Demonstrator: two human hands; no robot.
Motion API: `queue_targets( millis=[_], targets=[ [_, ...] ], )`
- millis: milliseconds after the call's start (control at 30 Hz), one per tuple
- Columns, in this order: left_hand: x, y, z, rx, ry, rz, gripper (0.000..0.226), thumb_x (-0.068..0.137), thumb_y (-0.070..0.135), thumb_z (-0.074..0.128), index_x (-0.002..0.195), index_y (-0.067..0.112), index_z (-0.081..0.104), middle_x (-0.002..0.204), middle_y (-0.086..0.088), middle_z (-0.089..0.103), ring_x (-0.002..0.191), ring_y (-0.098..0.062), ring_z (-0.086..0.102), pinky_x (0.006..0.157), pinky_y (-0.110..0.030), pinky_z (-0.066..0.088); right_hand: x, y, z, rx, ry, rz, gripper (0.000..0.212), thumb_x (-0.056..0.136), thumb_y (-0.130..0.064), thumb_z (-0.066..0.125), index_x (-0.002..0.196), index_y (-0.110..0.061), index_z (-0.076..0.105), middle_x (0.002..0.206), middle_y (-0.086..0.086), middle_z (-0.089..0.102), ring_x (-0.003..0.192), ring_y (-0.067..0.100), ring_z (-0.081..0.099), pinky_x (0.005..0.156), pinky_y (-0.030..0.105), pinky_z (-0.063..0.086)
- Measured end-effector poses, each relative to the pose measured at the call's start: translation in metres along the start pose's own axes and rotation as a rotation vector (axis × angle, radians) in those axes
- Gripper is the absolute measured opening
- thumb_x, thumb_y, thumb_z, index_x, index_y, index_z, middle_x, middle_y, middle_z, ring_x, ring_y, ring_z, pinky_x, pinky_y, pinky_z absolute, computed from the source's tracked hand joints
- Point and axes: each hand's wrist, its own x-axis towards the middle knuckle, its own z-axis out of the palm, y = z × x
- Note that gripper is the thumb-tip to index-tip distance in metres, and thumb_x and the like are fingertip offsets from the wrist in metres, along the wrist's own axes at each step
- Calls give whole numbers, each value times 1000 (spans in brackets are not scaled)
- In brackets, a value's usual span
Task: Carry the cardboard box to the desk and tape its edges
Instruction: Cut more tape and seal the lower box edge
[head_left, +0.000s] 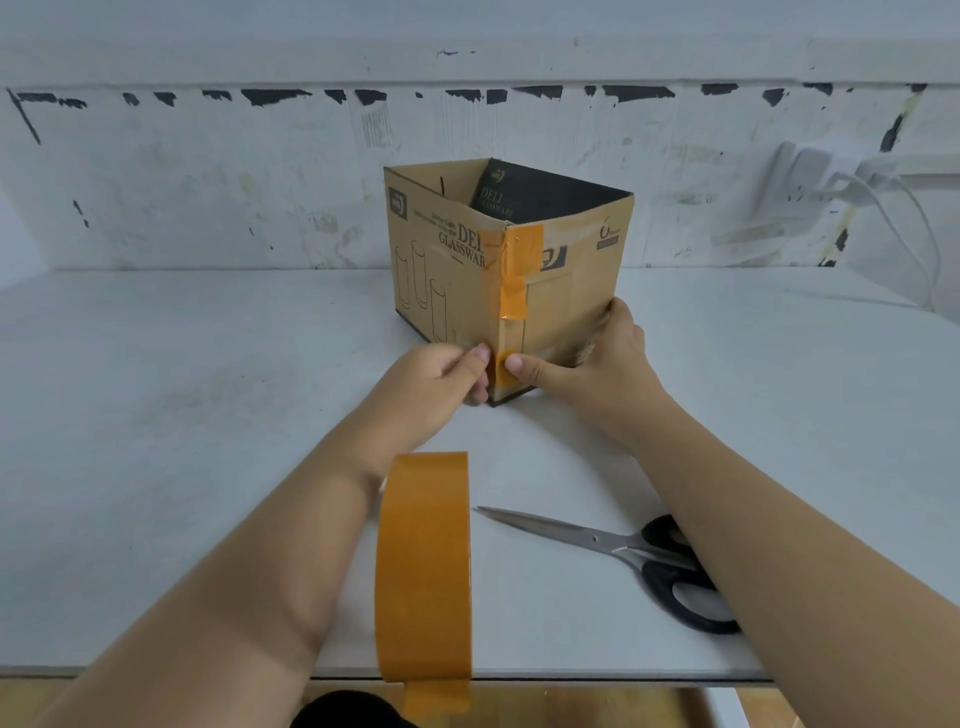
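Cardboard box (506, 270) mid-frame, taped corner edge (511, 291) vertical, pinched low between left hand (441, 387) and right hand (602, 358).

Bare workroom, scuffed white wall (208, 182), plain white desk (156, 415), wall cables (904, 208)

Bare forearms, no sleeves, 2 hands
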Motion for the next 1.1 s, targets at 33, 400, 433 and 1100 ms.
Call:
queue_targets(
  millis=[33,400,433,1100],
  targets=[
    [1,0,0,-11,9,-13,33,96,41,48,76,20,66,74,4,71,72,-2,68,75,-24,48,1,1,0,3,5,7,118,48,-66,80,140,-18,24,133,2,35,110,9,31,88,27,33],
    [0,5,-1,74,-10,-19,36,88,49,56,83,14,60,81,-8,72,84,-27,68,81,-49,52,2,4,2,-50,-9,1,118,52,-66,79,141,-17,19,135,3,31,119,14,33,90,27,33],
    [0,4,-1,60,-15,-18,33,89,47,56,83,15,60,80,-6,72,83,-26,68,80,-47,52,2,4,2,-49,-12,5,120,51,-66,79,142,-17,18,136,3,31,122,15,33,91,27,33],
    [2,-6,-2,195,-59,111,21,80,31,74,82,29,53,82,3,60,73,-9,56,62,-18,43,-2,3,4,-229,-20,-45,143,45,-62,86,147,-6,4,143,11,26,127,24,37,93,30,41]
  ],
)
